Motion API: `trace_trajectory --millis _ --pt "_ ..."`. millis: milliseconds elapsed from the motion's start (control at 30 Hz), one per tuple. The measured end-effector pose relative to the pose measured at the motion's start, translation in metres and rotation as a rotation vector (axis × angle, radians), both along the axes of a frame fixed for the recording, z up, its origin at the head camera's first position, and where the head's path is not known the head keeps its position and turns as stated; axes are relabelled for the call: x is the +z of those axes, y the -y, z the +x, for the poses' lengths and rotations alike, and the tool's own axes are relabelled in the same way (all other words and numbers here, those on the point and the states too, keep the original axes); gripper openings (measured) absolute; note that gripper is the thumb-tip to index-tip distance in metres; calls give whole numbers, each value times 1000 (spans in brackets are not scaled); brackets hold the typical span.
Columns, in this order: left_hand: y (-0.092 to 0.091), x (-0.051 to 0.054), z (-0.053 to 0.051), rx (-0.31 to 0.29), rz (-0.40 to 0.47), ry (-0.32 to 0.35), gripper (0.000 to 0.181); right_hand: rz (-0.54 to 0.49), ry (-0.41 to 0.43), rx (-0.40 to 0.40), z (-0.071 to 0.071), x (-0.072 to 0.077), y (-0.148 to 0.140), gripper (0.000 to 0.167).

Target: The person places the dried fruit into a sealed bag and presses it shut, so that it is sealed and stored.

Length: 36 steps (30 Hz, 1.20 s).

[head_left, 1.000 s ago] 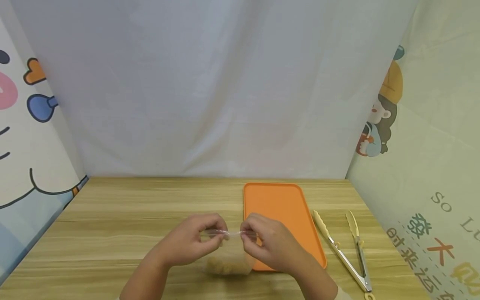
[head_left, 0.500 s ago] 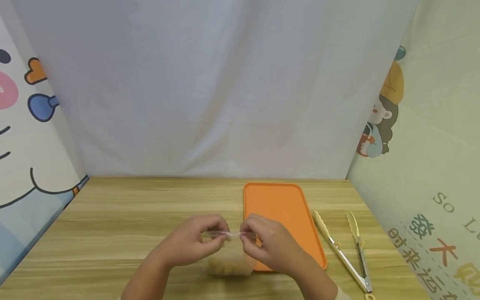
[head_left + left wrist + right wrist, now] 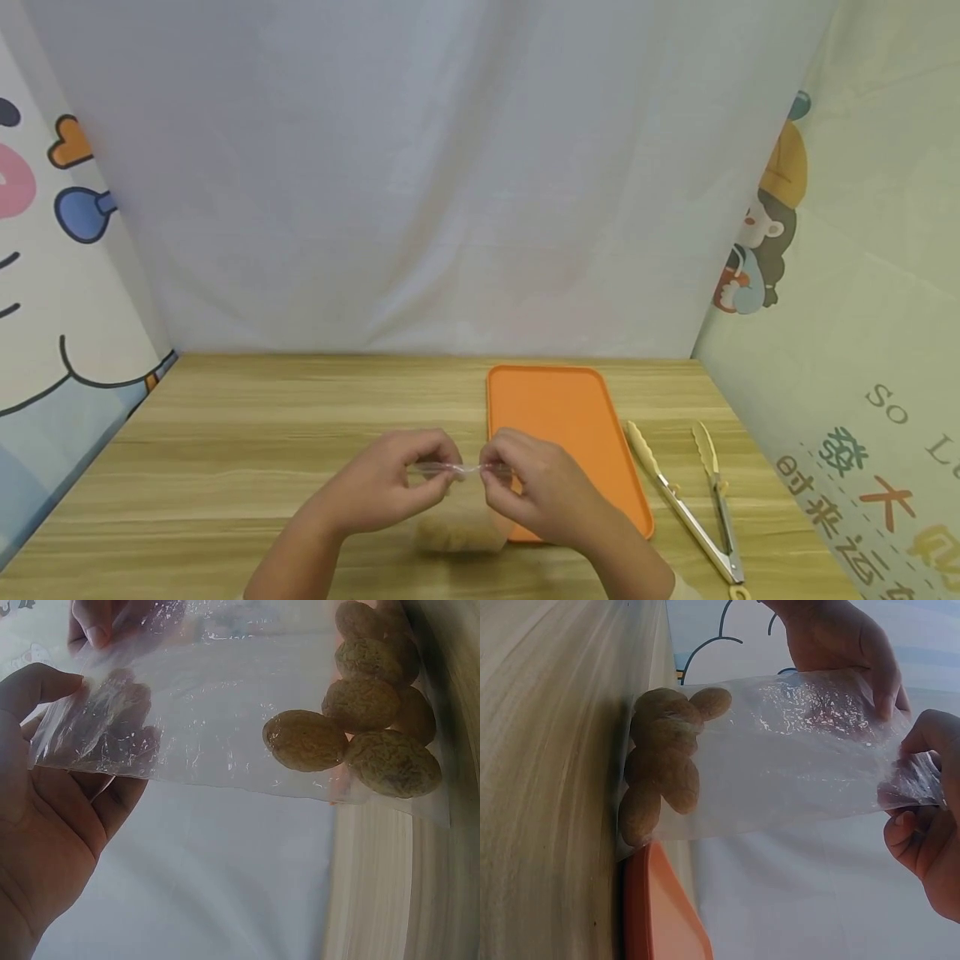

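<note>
A clear plastic bag hangs upright between the hands, with several wrinkled brown oval pieces, like dried fruit, gathered at its bottom. In the head view, the left hand pinches the bag's top edge between thumb and fingers. Close beside it, the right hand pinches the same edge, leaving a small gap between the fingertips. The right wrist view shows the bag with its bottom at the wooden table; whether it rests there is hard to tell. The head view blurs the brown pieces.
An orange tray lies to the right, partly behind the right hand. Beyond it, metal tongs with cream tips lie spread on the wooden table. A pale curtain closes off the back, with printed cloths at both sides.
The left fingertips have crept slightly to the right along the bag's top edge, towards the right hand. The right hand, tray and tongs stay as they were.
</note>
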<state>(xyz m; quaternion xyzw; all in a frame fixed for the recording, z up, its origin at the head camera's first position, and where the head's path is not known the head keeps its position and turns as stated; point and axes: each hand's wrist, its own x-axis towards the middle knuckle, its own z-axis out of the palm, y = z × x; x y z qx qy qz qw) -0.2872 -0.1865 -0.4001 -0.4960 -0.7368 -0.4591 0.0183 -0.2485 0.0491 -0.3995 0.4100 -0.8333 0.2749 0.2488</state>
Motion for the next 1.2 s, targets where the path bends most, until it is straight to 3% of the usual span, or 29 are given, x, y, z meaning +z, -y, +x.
trace_trajectory --millis 1000,1200 --pt "-5 -2 1 -3 11 -41 11 3 18 0 3 3 2 16" --pt "-4 -2 2 -1 2 -43 10 19 -17 4 4 4 2 16"
